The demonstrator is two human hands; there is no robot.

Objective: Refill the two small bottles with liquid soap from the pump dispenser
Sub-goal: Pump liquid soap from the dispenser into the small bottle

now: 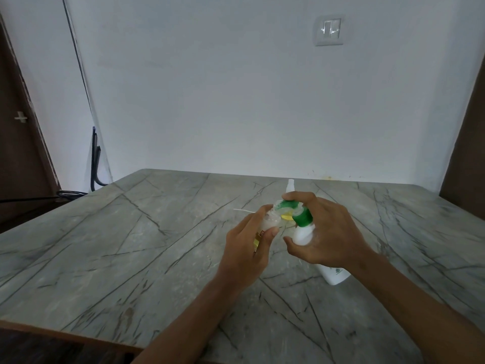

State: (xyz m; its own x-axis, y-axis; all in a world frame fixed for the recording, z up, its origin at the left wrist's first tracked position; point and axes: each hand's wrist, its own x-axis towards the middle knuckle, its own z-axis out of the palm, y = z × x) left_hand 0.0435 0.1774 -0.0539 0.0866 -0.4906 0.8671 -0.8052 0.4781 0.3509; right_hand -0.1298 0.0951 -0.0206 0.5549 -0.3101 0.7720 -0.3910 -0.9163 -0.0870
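right hand [333,232] clamped on tilted white green-topped pump dispenser [304,227] | spout leans left, meeting small clear bottle [270,223] gripped by left hand [246,248] | above surface [131,245] centre

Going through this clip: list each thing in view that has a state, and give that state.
Pump dispenser: tilted, gripped by right hand, nozzle at the small bottle's mouth.
Small bottle: uncapped, held in left hand.
Second small bottle: upright on the table, behind the hands.
Wall switch: position unclear.
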